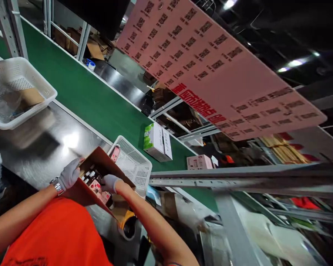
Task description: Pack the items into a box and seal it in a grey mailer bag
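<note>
Cardboard box [100, 168], near desk [44, 144] edge, holds small bottles [92, 176]; your left hand [70, 173] grips its left wall, your right hand [110, 183] closes on a pink pack [100, 192] inside. White basket [133, 162] just beyond.

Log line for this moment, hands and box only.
left hand: gripping edge of cardboard box | right hand: inside box, on small packaged items | box: open, tilted, beside white basket

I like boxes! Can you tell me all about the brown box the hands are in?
The box looks like brown cardboard, open, flaps up, tilted toward the person at the steel table's edge. Small dark bottles and pink packs fill it. The gloved left hand holds its rim; the gloved right hand reaches inside. A white basket sits just behind.
</note>
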The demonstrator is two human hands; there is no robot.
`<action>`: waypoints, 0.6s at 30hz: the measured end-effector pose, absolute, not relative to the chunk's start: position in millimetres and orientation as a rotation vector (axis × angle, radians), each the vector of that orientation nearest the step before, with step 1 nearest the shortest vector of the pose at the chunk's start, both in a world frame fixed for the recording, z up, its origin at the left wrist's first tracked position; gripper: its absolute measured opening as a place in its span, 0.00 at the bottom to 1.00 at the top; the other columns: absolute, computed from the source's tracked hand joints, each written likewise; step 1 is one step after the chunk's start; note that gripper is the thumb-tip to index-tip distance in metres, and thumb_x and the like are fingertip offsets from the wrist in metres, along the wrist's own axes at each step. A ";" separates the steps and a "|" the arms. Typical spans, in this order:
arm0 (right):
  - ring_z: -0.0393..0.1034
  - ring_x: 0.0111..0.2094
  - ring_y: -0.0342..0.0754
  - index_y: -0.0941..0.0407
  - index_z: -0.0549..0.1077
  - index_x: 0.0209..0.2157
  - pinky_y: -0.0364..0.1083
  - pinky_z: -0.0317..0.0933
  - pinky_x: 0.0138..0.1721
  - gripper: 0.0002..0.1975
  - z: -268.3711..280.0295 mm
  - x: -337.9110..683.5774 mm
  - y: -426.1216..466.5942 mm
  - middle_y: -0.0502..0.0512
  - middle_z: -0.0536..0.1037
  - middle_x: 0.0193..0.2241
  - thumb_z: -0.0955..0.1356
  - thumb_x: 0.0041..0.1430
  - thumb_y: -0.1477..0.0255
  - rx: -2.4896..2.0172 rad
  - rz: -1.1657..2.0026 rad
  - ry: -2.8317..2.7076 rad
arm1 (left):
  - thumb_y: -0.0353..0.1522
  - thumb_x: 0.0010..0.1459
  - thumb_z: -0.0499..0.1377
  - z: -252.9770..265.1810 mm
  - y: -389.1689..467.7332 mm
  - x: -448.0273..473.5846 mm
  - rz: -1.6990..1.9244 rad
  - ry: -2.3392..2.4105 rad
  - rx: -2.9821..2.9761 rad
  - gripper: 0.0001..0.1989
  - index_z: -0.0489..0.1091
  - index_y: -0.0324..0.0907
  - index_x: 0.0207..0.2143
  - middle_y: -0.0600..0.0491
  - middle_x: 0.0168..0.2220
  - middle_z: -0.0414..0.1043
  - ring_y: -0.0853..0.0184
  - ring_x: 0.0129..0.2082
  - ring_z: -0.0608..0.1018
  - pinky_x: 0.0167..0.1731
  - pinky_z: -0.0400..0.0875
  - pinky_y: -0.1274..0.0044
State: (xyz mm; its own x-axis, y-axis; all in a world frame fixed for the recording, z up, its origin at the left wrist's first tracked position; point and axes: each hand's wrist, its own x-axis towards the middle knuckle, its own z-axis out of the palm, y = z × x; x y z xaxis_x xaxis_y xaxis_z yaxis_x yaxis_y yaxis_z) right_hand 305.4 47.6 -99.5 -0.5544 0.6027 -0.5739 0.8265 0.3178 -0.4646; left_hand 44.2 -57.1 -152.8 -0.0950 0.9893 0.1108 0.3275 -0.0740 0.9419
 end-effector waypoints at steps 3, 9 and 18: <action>0.73 0.24 0.51 0.50 0.68 0.13 0.52 0.73 0.40 0.21 -102.3 305.9 49.2 0.43 0.58 0.10 0.82 0.42 0.76 1.253 -0.940 2.230 | 0.37 0.69 0.51 -155.8 -58.9 45.7 1.214 1.473 1.454 0.30 0.77 0.39 0.67 0.42 0.65 0.83 0.54 0.66 0.83 0.72 0.75 0.62; 0.83 0.37 0.51 0.53 0.88 0.49 0.49 0.76 0.43 0.20 -60.2 342.7 95.3 0.52 0.87 0.34 0.78 0.60 0.57 1.257 -1.316 2.231 | 0.39 0.71 0.50 -161.5 -58.9 50.2 1.246 1.468 1.419 0.30 0.76 0.38 0.68 0.40 0.65 0.82 0.51 0.66 0.83 0.71 0.76 0.59; 0.75 0.33 0.49 0.56 0.77 0.37 0.48 0.74 0.37 0.12 -111.7 371.5 208.0 0.52 0.79 0.27 0.74 0.62 0.61 2.196 -1.365 2.073 | 0.43 0.77 0.47 -167.5 -68.5 54.7 1.265 1.478 1.404 0.30 0.72 0.41 0.71 0.40 0.68 0.80 0.50 0.67 0.82 0.69 0.78 0.58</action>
State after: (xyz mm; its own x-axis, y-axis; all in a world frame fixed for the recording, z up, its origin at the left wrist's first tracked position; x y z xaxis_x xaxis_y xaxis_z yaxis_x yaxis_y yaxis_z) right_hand 371.5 208.0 -111.7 -0.1134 0.8937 -0.4342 0.7518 -0.2085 -0.6255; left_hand 54.7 -68.5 -167.5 -0.1419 0.9827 0.1192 0.2693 -0.0776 0.9599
